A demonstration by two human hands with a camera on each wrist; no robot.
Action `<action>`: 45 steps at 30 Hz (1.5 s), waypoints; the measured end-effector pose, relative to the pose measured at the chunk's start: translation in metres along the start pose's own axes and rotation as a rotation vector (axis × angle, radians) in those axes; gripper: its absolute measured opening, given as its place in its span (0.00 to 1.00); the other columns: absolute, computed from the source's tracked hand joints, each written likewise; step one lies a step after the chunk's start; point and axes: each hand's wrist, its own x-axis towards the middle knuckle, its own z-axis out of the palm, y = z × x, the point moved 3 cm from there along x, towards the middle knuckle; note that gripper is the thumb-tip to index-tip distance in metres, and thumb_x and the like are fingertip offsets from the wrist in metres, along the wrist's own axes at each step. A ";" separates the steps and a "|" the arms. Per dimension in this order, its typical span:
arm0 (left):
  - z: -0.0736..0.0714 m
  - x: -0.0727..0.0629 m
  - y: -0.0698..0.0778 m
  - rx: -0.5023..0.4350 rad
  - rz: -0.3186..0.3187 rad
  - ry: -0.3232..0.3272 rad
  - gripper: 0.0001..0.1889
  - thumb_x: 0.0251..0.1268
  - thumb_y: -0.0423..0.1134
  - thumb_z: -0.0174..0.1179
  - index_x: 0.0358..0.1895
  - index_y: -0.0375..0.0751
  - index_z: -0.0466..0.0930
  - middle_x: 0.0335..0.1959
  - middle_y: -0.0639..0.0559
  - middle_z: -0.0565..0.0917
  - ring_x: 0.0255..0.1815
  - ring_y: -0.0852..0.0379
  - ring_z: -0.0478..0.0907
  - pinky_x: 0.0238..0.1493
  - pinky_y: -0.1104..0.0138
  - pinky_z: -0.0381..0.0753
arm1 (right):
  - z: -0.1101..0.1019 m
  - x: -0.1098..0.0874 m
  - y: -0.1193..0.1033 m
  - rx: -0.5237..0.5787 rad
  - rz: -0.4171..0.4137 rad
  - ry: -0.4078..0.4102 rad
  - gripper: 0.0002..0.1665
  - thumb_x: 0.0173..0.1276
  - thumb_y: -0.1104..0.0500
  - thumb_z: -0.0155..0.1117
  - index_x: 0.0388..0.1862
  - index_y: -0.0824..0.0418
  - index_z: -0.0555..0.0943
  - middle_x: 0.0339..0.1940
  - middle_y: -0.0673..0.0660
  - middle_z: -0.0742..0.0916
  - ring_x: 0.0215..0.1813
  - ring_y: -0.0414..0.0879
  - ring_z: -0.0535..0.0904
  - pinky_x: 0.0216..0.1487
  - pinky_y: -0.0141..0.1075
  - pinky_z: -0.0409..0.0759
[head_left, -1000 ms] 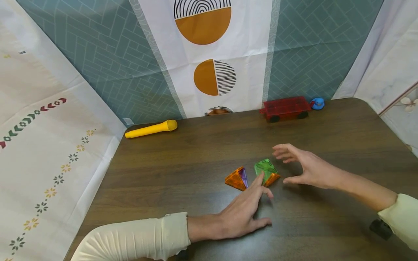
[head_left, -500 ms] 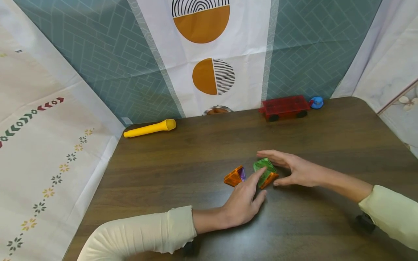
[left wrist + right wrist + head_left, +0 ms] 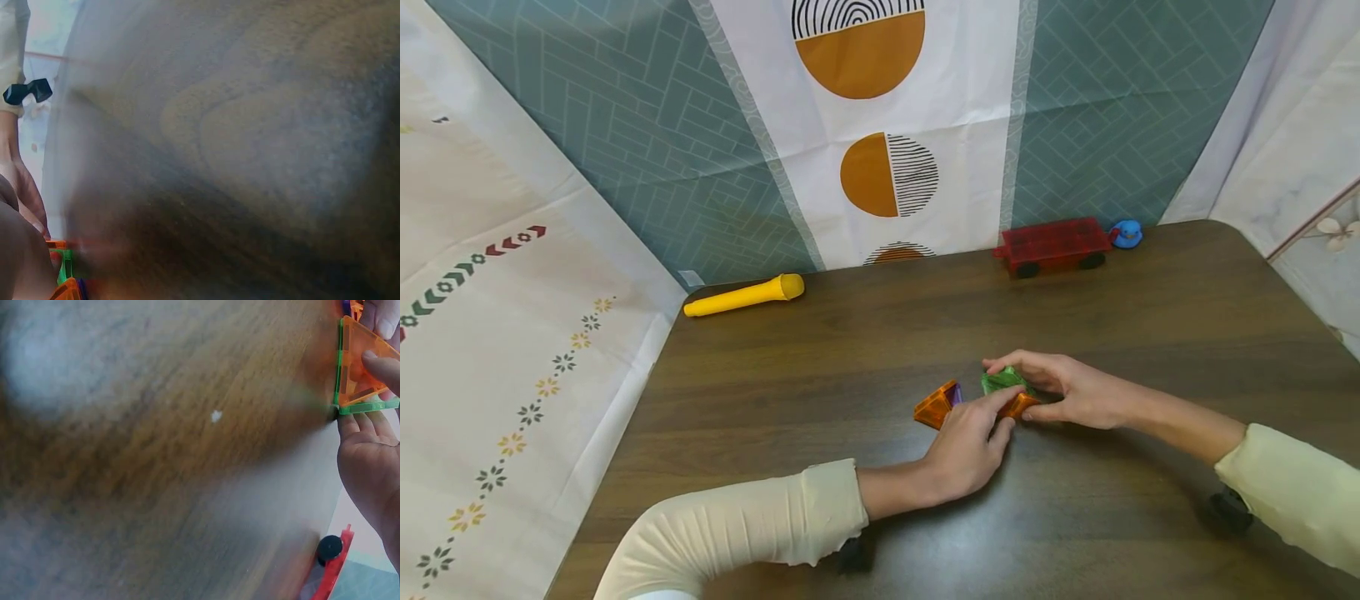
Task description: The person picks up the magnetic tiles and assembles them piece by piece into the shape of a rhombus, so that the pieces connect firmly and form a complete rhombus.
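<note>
Green-and-orange tile piece (image 3: 1003,381) on the wood-grain table (image 3: 820,375), a little right of its middle. Right hand (image 3: 1078,392) grips it, thumb pressed against the orange triangle (image 3: 353,347), fingers bent behind the green side. Left hand (image 3: 966,450) at its near left, index finger reaching over the piece, thumb a little apart below; cannot tell from where I stand whether they pinch or only touch. Orange-and-purple piece (image 3: 934,408) just left, near the left knuckles. Along the far edge: yellow microphone-shaped toy (image 3: 745,297) at left, red wagon (image 3: 1056,244) at right, blue duck-like toy (image 3: 1126,234) just beside it
</note>
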 end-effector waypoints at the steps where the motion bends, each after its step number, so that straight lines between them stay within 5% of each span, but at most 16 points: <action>1: 0.000 0.000 0.000 0.009 0.000 0.007 0.23 0.80 0.31 0.60 0.74 0.35 0.76 0.60 0.48 0.88 0.35 0.70 0.73 0.43 0.80 0.75 | 0.001 0.000 0.000 -0.003 -0.007 0.001 0.34 0.74 0.70 0.69 0.76 0.70 0.69 0.82 0.72 0.67 0.79 0.37 0.68 0.72 0.27 0.68; 7: 0.000 0.002 0.001 0.044 0.006 0.046 0.15 0.80 0.30 0.61 0.64 0.38 0.82 0.50 0.52 0.89 0.38 0.72 0.76 0.42 0.80 0.77 | 0.004 -0.001 -0.001 -0.025 -0.035 0.021 0.33 0.74 0.72 0.67 0.75 0.70 0.70 0.78 0.72 0.72 0.77 0.52 0.73 0.70 0.30 0.73; 12: -0.001 0.002 0.000 0.030 -0.012 0.055 0.12 0.79 0.30 0.61 0.59 0.40 0.83 0.42 0.54 0.88 0.33 0.70 0.73 0.36 0.80 0.74 | 0.007 -0.003 -0.003 -0.051 -0.029 0.055 0.32 0.74 0.73 0.66 0.75 0.67 0.72 0.78 0.71 0.72 0.75 0.53 0.74 0.68 0.31 0.77; 16: -0.001 0.000 -0.001 0.015 -0.024 0.058 0.14 0.79 0.31 0.61 0.62 0.38 0.80 0.45 0.51 0.90 0.37 0.71 0.78 0.40 0.79 0.77 | 0.009 -0.004 -0.005 -0.109 -0.011 0.092 0.33 0.74 0.72 0.67 0.76 0.65 0.73 0.79 0.68 0.73 0.74 0.53 0.75 0.67 0.30 0.76; 23: -0.001 -0.003 -0.001 0.001 -0.023 0.071 0.17 0.80 0.29 0.58 0.66 0.32 0.71 0.62 0.39 0.85 0.64 0.56 0.82 0.62 0.67 0.81 | 0.012 -0.004 -0.004 -0.230 0.038 0.130 0.36 0.74 0.69 0.68 0.79 0.60 0.73 0.78 0.61 0.77 0.74 0.52 0.75 0.67 0.27 0.74; 32: -0.001 -0.005 -0.001 -0.027 -0.042 0.068 0.17 0.79 0.26 0.58 0.65 0.33 0.68 0.62 0.36 0.85 0.66 0.54 0.80 0.64 0.64 0.80 | 0.015 -0.006 -0.004 -0.322 0.075 0.140 0.36 0.77 0.65 0.68 0.81 0.59 0.71 0.77 0.56 0.78 0.71 0.47 0.78 0.66 0.28 0.76; 39: -0.003 -0.006 0.000 -0.034 -0.022 0.063 0.17 0.78 0.27 0.59 0.64 0.33 0.69 0.60 0.39 0.86 0.64 0.57 0.81 0.62 0.71 0.80 | 0.016 -0.006 -0.006 -0.346 0.081 0.124 0.36 0.78 0.63 0.67 0.82 0.60 0.70 0.77 0.57 0.78 0.71 0.47 0.78 0.66 0.31 0.77; 45: -0.003 -0.007 0.001 -0.087 -0.068 0.043 0.20 0.77 0.27 0.60 0.66 0.32 0.69 0.63 0.38 0.83 0.64 0.56 0.82 0.63 0.73 0.77 | 0.016 -0.006 -0.006 -0.351 0.091 0.128 0.36 0.78 0.64 0.67 0.82 0.60 0.70 0.77 0.56 0.78 0.72 0.48 0.77 0.67 0.31 0.76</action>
